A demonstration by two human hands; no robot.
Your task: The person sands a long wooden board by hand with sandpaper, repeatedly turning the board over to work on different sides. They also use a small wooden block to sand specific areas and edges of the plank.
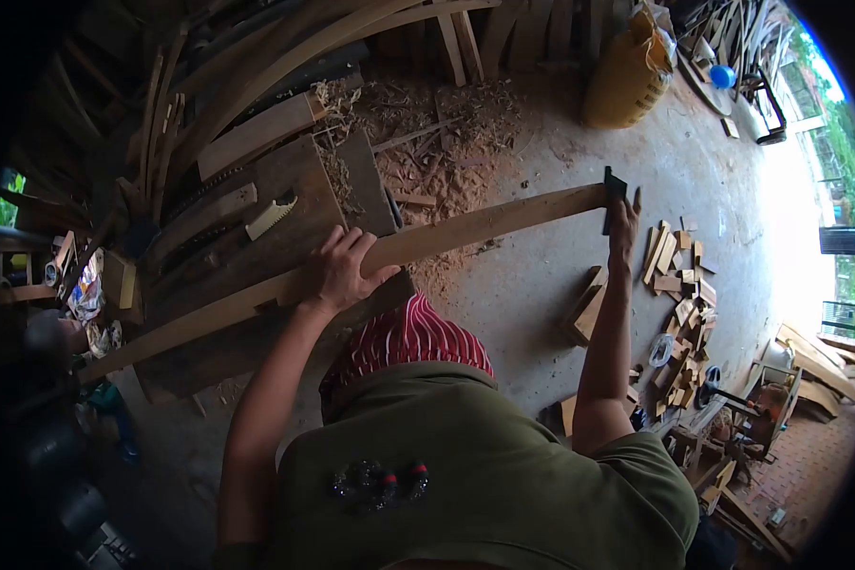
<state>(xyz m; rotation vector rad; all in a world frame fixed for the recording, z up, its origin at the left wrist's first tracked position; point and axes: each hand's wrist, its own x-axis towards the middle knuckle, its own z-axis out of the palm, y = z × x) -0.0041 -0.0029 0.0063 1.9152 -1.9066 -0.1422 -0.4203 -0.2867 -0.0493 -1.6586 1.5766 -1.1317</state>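
A long, slightly curved wooden board (494, 224) runs from the lower left, across a workbench (306, 180), to the upper right. Near its middle my left hand (344, 270) grips it, fingers over the far edge and thumb on the near side. My right hand (623, 226) is at the board's right end, closed on a dark flat tool (615, 186) that sits against that end; its palm side is hidden. A pale comb-like piece (271, 218) lies on the bench beyond my left hand.
Wood shavings (465, 142) cover the floor behind the bench. A yellow sack (629, 76) stands at the upper right. Several wood offcuts (686, 309) are piled on the right, with a wooden block (589, 306) nearer. Curved planks (285, 62) lean at the upper left.
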